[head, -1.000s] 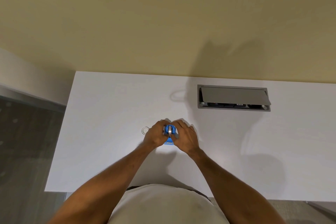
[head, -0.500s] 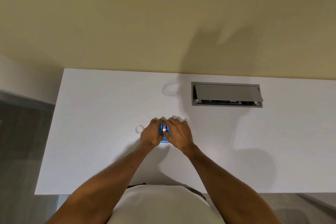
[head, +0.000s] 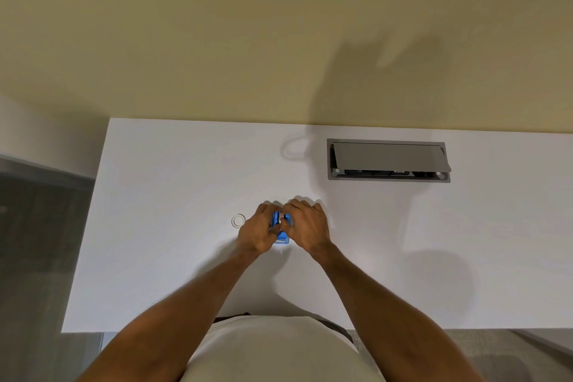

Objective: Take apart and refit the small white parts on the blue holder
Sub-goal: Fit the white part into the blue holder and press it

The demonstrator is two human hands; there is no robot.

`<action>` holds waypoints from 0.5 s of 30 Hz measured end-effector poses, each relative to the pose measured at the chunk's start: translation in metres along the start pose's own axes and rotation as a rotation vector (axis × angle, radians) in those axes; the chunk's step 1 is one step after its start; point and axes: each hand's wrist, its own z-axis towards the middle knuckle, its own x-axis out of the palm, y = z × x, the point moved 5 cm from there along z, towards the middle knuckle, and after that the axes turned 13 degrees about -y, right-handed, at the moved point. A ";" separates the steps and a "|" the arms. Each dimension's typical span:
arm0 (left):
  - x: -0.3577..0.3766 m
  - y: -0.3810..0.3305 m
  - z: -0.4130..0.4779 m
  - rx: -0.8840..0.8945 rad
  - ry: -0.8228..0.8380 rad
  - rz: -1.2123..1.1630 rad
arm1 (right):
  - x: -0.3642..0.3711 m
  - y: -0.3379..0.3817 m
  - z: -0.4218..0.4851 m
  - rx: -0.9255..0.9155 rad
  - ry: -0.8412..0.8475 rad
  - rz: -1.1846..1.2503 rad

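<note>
Gripping blue holder [head: 281, 237] w/ both hands, left hand [head: 256, 231] & right hand [head: 305, 228] closed round it, small white ring [head: 238, 220] just left of grip, on white table [head: 161, 226].

White counter [head: 161, 195] butts against a plain beige wall [head: 217, 40]. Grey recessed cable box [head: 388, 160] is set into the counter near the wall, flap tilted open, sockets visible underneath. Dark grey floor [head: 37, 257] at left. Light casts soft shadows on wall and counter.
</note>
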 end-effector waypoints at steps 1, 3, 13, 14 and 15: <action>0.001 0.001 0.000 0.011 -0.009 0.003 | 0.000 0.000 0.000 -0.002 0.011 -0.007; 0.002 0.002 0.000 0.024 -0.027 0.014 | 0.001 -0.001 0.001 -0.012 0.033 -0.012; 0.001 0.007 0.004 0.027 -0.002 -0.022 | -0.001 -0.001 0.007 0.022 0.035 0.000; 0.001 0.008 0.005 0.041 -0.007 -0.015 | -0.001 -0.002 0.008 0.022 0.041 0.009; 0.002 0.008 0.005 0.060 -0.011 -0.005 | -0.001 -0.002 0.008 0.023 0.053 0.020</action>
